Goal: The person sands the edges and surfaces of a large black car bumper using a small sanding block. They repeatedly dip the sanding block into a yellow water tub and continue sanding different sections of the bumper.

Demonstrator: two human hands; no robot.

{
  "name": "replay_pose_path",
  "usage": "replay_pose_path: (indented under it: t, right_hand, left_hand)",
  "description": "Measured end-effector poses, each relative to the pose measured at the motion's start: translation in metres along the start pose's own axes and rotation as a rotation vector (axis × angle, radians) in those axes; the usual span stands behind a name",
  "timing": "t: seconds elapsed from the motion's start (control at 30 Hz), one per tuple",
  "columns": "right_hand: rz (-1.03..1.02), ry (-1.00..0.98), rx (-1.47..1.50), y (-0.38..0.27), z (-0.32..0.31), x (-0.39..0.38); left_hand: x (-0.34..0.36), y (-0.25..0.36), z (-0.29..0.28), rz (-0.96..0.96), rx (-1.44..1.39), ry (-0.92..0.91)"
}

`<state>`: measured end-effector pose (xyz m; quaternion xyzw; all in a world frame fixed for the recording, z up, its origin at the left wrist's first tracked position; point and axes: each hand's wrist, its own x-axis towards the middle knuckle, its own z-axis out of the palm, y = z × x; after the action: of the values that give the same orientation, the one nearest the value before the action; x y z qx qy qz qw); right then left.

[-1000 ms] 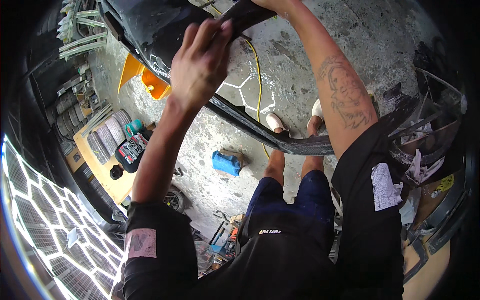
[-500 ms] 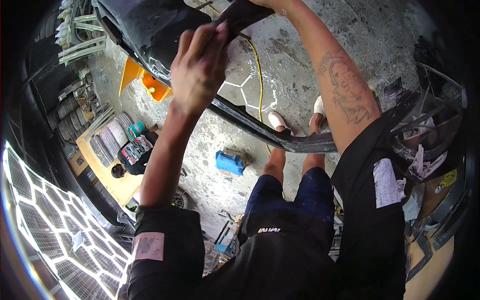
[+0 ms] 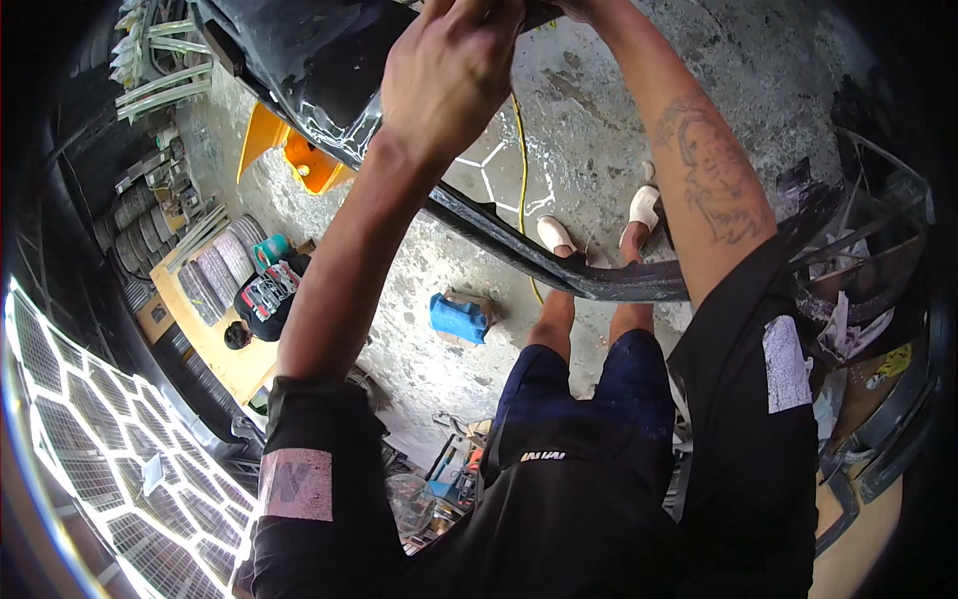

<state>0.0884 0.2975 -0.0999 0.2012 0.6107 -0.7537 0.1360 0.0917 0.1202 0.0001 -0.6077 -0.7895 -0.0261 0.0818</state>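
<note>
At the top edge, my left hand (image 3: 449, 75) is closed with its fingers curled over a dark flat piece (image 3: 537, 14). My right hand (image 3: 591, 8) meets the same piece from the other side. The frame edge cuts off both hands' fingertips and most of the piece, so its kind does not show. Under my left hand lies a glossy black car bumper (image 3: 299, 60). Its long narrow edge (image 3: 519, 250) curves across below my arms toward the right. Whether the dark piece is joined to the bumper cannot be made out.
An orange part (image 3: 314, 165) rests on the concrete floor beside the bumper. A yellow cable (image 3: 522, 150) runs over the floor, and a blue-covered block (image 3: 459, 319) lies nearer. Another person (image 3: 267, 304) is by a wooden bench (image 3: 215, 349) with tyres at the left.
My left hand has moved up and right, closer to my right hand. The right hand has shifted slightly right and up, and less of the dark piece shows.
</note>
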Motion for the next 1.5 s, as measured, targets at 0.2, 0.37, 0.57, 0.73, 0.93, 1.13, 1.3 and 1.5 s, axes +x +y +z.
replay_pose_path:
  t: [0.2,0.37,0.57,0.73,0.93,1.13,1.3,1.5]
  right_hand:
    - [-0.208,0.27,-0.283,0.009,-0.01,-0.009]
    - [-0.274,0.325,-0.2,0.014,0.002,-0.003]
    - [-0.246,0.149,-0.178,0.001,-0.007,-0.024]
    - [-0.214,0.246,-0.129,0.005,0.001,-0.005]
    - [-0.425,0.361,-0.181,0.015,0.004,-0.014]
    - [-0.185,0.163,-0.183,0.013,-0.006,0.0]
    - [-0.322,0.261,-0.131,0.019,-0.001,-0.007]
    - [-0.246,0.246,-0.237,0.016,-0.009,-0.005]
  left_hand:
    - [-0.112,-0.011,-0.052,-0.19,-0.053,0.094]
    - [-0.068,-0.004,-0.02,-0.074,-0.066,0.201]
    - [-0.057,-0.015,0.003,0.058,-0.038,0.233]
    - [-0.012,-0.006,0.01,0.125,-0.039,0.218]
    - [-0.049,-0.01,-0.004,0.088,-0.02,0.236]
    - [-0.023,-0.008,0.01,0.141,-0.034,0.232]
    - [-0.017,0.001,0.004,0.078,-0.006,0.152]
    - [-0.046,-0.008,-0.007,0.075,-0.051,0.209]
